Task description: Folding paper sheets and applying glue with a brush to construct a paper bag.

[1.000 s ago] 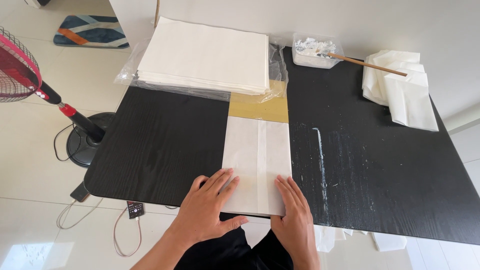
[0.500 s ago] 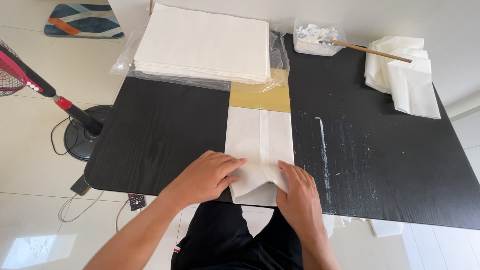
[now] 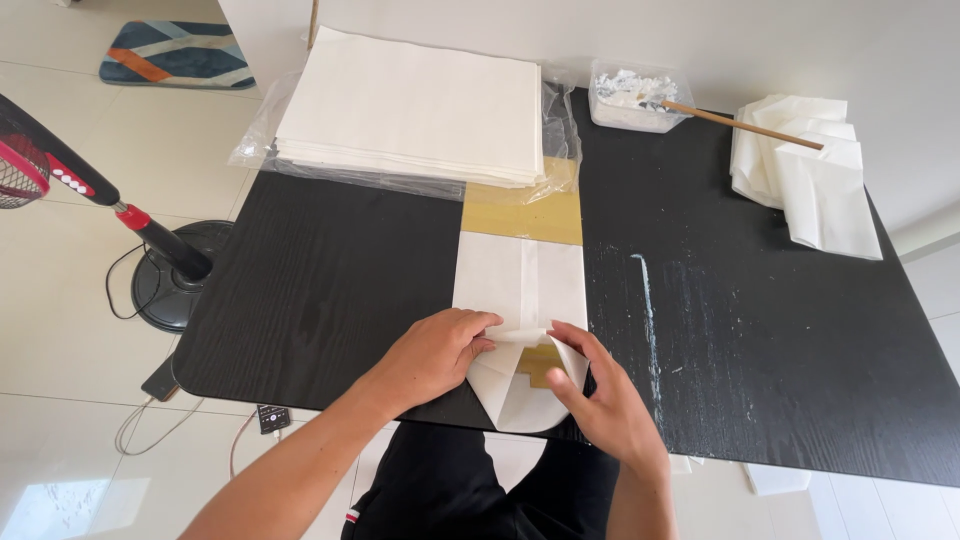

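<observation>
Black table (image 3: pixel 300 290): both hands (image 3: pixel 520 370) pinching white paper bag (image 3: pixel 520 290); paper stack (image 3: pixel 410 105) beyond

One cam only, on my head, so no second view to overlap. I'm at the near long edge of the black table (image 3: pixel 330 290), cam tilted steeply down and fwd across it. My hands sit low-centre, close to lens; forearms enter from bottom edge. Far side of table near top of frame w/ paper stack (image 3: pixel 410 105). Left shows floor, a fan stand (image 3: pixel 170 265) and a rug (image 3: pixel 175 55). Table's right end is cut off.
</observation>
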